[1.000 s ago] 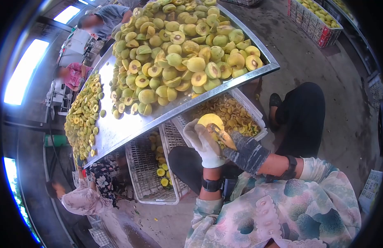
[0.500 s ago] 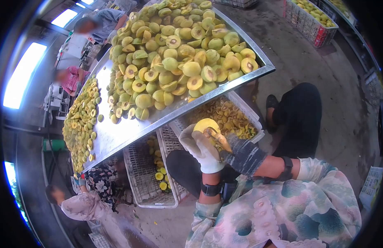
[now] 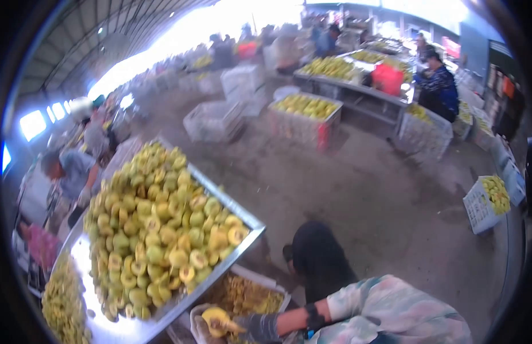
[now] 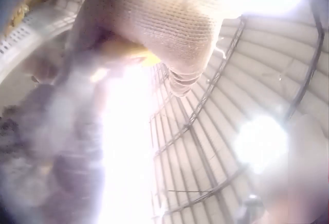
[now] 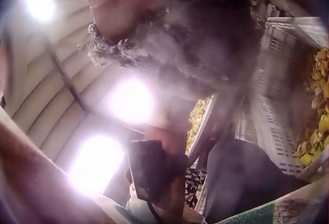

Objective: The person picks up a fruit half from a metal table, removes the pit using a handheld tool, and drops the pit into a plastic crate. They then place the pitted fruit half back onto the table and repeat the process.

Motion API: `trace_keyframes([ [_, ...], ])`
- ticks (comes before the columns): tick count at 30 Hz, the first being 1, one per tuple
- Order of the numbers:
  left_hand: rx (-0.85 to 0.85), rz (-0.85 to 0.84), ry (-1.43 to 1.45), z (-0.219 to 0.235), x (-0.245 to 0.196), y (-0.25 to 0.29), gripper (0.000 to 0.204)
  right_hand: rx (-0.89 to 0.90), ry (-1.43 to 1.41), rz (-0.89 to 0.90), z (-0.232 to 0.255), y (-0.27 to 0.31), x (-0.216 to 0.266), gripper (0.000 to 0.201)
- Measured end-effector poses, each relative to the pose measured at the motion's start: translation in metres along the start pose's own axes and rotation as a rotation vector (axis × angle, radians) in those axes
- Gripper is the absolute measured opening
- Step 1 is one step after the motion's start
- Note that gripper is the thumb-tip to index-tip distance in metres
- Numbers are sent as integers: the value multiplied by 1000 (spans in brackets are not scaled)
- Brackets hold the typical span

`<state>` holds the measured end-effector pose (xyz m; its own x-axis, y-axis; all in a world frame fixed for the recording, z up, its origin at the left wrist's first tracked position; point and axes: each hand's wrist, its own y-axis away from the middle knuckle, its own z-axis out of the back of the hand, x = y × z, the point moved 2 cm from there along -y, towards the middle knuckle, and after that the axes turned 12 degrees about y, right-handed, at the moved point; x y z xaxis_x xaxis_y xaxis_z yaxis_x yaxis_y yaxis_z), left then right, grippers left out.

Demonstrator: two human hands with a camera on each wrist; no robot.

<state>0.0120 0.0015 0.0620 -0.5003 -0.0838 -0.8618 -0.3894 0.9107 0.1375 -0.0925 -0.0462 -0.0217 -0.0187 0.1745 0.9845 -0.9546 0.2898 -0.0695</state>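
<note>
Low in the head view, my left hand (image 3: 198,325), in a white knit glove, holds a yellow fruit half (image 3: 215,319). Much of that glove is cut off by the frame's bottom edge. My right hand (image 3: 261,328) wears a dark grey glove and grips a small wooden-handled tool (image 3: 234,327), its tip against the fruit. Motion blur softens the tool's working end. In the left wrist view the gloved left hand (image 4: 159,23) curls over the yellow fruit (image 4: 131,52). The right glove (image 5: 195,44) is blurred in its wrist view, with the tool hidden there.
A metal-rimmed table (image 3: 243,236) heaped with green-yellow fruit halves stands to the left. Below the hands is a crate (image 3: 282,285) of scraps. Farther off are a full fruit crate (image 3: 303,127), stacked white crates (image 3: 243,86), and a seated person (image 3: 441,86) at another table.
The head view has swung up and right, bringing the wider hall into sight. Table and hands now appear lower and farther left. Fruit and tool remain in the hands.
</note>
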Motion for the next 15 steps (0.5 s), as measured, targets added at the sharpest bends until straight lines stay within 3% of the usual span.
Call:
trace_keyframes([
  [2, -224, -150, -181, -18, -4, -6, 34, 26, 116, -116, 10, 1, -14, 45],
  [4, -368, -299, -235, 14, 19, -24, 30, 48, 209, -235, 22, 11, -31, 46],
  [6, -238, -139, -208, 6, 10, -27, 32, 63, 273, -309, 30, 24, -39, 46],
  [10, -108, -179, -209, 11, 9, -23, 40, 61, 334, -369, 37, 33, -50, 46],
  [15, -89, -161, -229, 17, 13, -24, 38, 67, 367, -381, 41, 35, -55, 46],
])
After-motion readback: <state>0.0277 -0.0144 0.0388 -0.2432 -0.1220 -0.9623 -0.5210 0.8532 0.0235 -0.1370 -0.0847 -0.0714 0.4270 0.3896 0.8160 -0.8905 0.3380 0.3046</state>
